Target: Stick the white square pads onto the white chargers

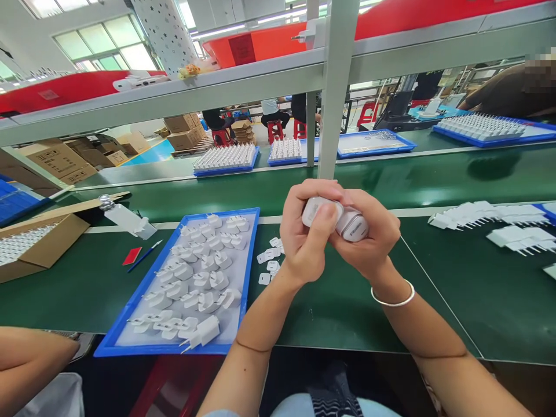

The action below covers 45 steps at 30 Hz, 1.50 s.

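Both my hands are raised together above the green bench, gripping a white charger plug (353,225). My left hand (306,231) wraps its left end, thumb pressed on top. My right hand (369,237) cups the right end from below; a silver bangle sits on that wrist. Below and left lies a blue tray (130,324) holding several white plug bodies with metal prongs. A few small white cover pieces (270,263) lie loose on the mat beside the tray.
A cardboard box (47,246) of white parts stands at left, with a spray bottle (125,219), a red card (131,255) and a blue pen nearby. More white plugs (486,215) lie at right. A grey post (336,87) rises ahead. Another person's arm (30,359) is at lower left.
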Tool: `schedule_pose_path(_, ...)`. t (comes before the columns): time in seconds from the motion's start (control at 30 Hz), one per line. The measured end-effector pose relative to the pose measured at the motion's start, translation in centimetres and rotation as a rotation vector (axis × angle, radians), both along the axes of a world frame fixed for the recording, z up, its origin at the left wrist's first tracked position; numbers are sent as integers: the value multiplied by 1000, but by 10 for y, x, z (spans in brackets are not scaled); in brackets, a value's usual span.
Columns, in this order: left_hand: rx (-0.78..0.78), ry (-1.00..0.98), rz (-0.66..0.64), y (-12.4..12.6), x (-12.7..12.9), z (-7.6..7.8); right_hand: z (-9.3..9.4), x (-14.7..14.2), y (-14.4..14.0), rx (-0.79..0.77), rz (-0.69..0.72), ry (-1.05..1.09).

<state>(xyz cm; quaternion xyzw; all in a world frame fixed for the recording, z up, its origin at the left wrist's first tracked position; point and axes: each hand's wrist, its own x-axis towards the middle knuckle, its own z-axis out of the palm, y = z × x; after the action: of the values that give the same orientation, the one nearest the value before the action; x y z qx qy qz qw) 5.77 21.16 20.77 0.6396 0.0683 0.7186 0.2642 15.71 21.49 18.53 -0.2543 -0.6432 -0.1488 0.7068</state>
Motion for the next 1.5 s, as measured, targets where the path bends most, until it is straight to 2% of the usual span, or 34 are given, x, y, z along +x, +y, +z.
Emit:
schedule_pose_path(0.1,8,85,-143,4,-7,4,0,6,2,-1,1,7)
schedule_pose_path(0.17,35,124,-180,6,-12,6,0,10,3,-15,30,-22)
schedule_pose_path(0.43,7,189,-114,7,-21,10,5,16,2,-68,49,-126)
schedule_pose_path(0.7,10,285,-106,5,-33,13,10,24,-2,-69,67,-209)
schedule_pose_path(0.93,3,328,-130,6,-36,12,14,29,-9,-46,39,-258)
schedule_pose_path(1.23,-149,403,-300,12,-39,14,21,37,-19,-249,112,-267)
schedule_pose_path(1.5,-158,419,-286,12,-41,15,23,38,-20,-252,135,-294)
